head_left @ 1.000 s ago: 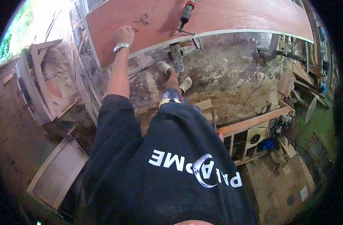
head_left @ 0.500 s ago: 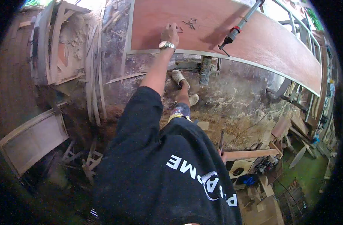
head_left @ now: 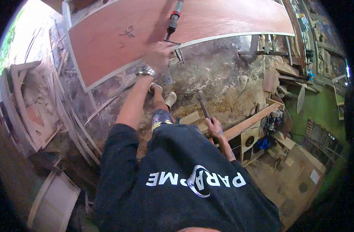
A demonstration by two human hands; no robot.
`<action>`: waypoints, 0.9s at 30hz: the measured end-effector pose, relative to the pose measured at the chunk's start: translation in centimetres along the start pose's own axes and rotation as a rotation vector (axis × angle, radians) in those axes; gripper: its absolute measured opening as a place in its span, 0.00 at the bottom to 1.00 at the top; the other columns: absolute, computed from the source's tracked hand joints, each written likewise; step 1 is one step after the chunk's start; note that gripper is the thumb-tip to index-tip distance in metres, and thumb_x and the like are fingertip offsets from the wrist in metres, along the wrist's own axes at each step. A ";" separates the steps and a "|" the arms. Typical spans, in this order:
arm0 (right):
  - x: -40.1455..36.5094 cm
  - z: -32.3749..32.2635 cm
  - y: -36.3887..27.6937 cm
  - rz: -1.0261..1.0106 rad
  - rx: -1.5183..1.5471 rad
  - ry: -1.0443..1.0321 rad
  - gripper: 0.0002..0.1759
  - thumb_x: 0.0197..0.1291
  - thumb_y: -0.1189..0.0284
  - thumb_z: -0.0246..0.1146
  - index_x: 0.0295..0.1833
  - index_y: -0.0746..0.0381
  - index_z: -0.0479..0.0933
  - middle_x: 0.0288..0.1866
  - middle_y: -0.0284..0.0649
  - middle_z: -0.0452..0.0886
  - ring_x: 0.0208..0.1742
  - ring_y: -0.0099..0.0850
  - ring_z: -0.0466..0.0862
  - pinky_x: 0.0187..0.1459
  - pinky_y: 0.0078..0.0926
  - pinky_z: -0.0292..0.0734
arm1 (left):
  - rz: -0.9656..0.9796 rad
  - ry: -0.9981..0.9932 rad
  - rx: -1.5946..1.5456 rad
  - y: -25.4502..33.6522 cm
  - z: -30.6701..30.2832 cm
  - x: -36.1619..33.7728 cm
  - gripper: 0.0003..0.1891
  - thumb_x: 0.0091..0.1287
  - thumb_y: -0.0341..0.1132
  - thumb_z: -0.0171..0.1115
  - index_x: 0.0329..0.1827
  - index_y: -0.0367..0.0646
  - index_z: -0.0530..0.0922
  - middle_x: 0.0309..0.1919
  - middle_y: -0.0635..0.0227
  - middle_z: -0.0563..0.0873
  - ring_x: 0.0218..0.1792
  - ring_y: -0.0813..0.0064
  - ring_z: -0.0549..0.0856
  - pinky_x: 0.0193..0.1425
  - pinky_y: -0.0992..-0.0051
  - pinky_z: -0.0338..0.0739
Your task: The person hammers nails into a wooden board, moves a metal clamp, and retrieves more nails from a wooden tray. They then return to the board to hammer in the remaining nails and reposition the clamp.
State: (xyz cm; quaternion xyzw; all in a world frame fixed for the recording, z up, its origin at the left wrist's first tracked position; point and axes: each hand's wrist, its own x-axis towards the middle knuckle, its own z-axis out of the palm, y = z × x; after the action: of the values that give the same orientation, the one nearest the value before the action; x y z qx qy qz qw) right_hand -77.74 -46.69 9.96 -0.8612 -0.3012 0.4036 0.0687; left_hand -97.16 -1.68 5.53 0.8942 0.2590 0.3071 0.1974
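My left hand (head_left: 158, 53), with a metal watch (head_left: 147, 70) on its wrist, is over the near edge of a reddish panel (head_left: 103, 58) with a pale border. It is smeared by motion, so its grip and anything in it cannot be told. Close to its fingers is the lower end of a bar clamp (head_left: 173, 24) with a red ring. A small pile of nail-like pieces (head_left: 127, 31) lies on the panel. Low on the right, my right hand (head_left: 213, 127) is closed around a dark, bar-shaped tool (head_left: 203, 106), which points up and away from me.
A long wooden board (head_left: 250, 121) slants beside my right hand. Wooden frames (head_left: 30, 112) and thin strips (head_left: 74, 123) stand on the left. A framed panel (head_left: 55, 203) is at lower left. Wood offcuts (head_left: 289, 149) and a blue item (head_left: 263, 143) lie at right.
My left hand has moved from beside the nail-like pieces to the panel's near edge by the clamp. My right hand and its tool have come up further into view. The camera has turned.
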 end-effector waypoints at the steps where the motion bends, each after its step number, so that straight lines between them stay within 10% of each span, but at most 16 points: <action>1: 0.1 -0.3 -1.4 -0.010 -0.023 0.012 0.23 0.73 0.54 0.64 0.43 0.67 0.79 0.30 0.49 0.81 0.32 0.43 0.82 0.37 0.43 0.75 | -0.061 -0.127 0.108 0.9 0.7 1.1 0.18 0.60 0.28 0.65 0.54 0.50 0.88 0.60 0.71 0.87 0.54 0.63 0.85 0.59 0.61 0.81; 6: -2.4 -2.7 -3.8 0.045 0.100 -0.026 0.25 0.72 0.51 0.65 0.45 0.67 0.80 0.33 0.53 0.84 0.35 0.48 0.85 0.39 0.45 0.77 | -0.200 -0.433 0.308 1.1 -1.2 3.1 0.19 0.62 0.28 0.63 0.56 0.52 0.87 0.66 0.76 0.81 0.57 0.63 0.83 0.59 0.61 0.80; 19: -6.2 3.8 9.3 0.286 0.262 -0.069 0.31 0.74 0.50 0.62 0.51 0.73 0.79 0.39 0.57 0.86 0.40 0.46 0.86 0.45 0.45 0.80 | -0.334 -0.168 0.320 -6.1 -2.8 1.9 0.15 0.64 0.30 0.62 0.54 0.49 0.86 0.60 0.65 0.85 0.58 0.57 0.83 0.63 0.55 0.77; 20: -6.2 4.4 10.5 0.128 0.262 0.017 0.26 0.75 0.50 0.60 0.41 0.66 0.76 0.24 0.39 0.78 0.22 0.30 0.80 0.25 0.37 0.76 | -0.338 -0.142 0.159 -5.0 -4.1 2.3 0.14 0.65 0.29 0.63 0.53 0.47 0.86 0.59 0.63 0.86 0.57 0.54 0.84 0.62 0.56 0.77; 27: -4.7 2.5 9.3 0.297 0.118 -0.093 0.32 0.71 0.45 0.62 0.50 0.68 0.82 0.45 0.61 0.87 0.50 0.59 0.87 0.52 0.53 0.80 | -0.743 0.109 -0.470 -6.7 -3.4 1.1 0.06 0.69 0.28 0.68 0.46 0.39 0.86 0.58 0.64 0.88 0.48 0.70 0.87 0.48 0.73 0.83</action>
State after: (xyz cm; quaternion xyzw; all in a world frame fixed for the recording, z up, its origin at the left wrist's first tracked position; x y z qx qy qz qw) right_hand -77.58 -57.20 7.99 -0.8711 -0.1491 0.4657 0.0446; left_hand -100.93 4.90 5.01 0.6536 0.4959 0.3128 0.4786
